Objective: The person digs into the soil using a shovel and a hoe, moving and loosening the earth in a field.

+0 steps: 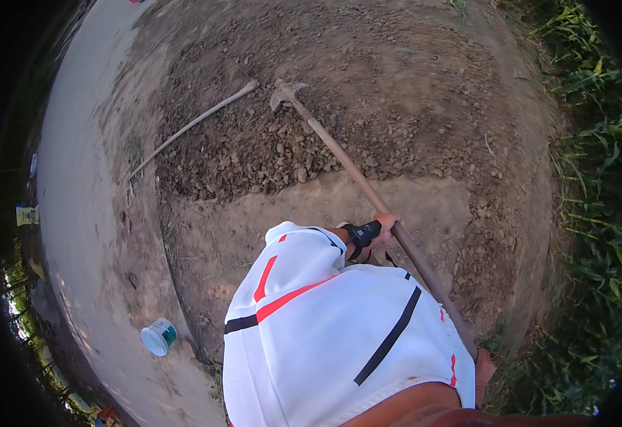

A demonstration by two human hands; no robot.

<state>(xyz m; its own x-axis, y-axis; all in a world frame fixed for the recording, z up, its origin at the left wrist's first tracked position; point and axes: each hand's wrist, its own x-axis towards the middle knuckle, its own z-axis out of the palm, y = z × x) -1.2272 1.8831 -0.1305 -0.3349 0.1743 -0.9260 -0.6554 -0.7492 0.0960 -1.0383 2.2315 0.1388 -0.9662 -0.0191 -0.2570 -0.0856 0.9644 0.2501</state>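
A long-handled digging tool [351,168] with a brown handle slants across the view, and its soil-coated metal head [288,95] rests on broken earth at upper centre. My left hand [388,227], with a black device strapped at the wrist, is closed round the middle of the handle. My right hand [484,367] grips the handle's rear end at lower right, partly hidden by the white shirt. Loose clods of soil [289,149] lie below the tool's head, beside a smoother strip of ground [268,211].
A pale wooden pole [193,123] lies on the soil at left. On the paved strip's edge is a white bucket [159,337] on its side. Green crop plants [599,213] line the right. A yellow container or bag [27,215] stands at far left.
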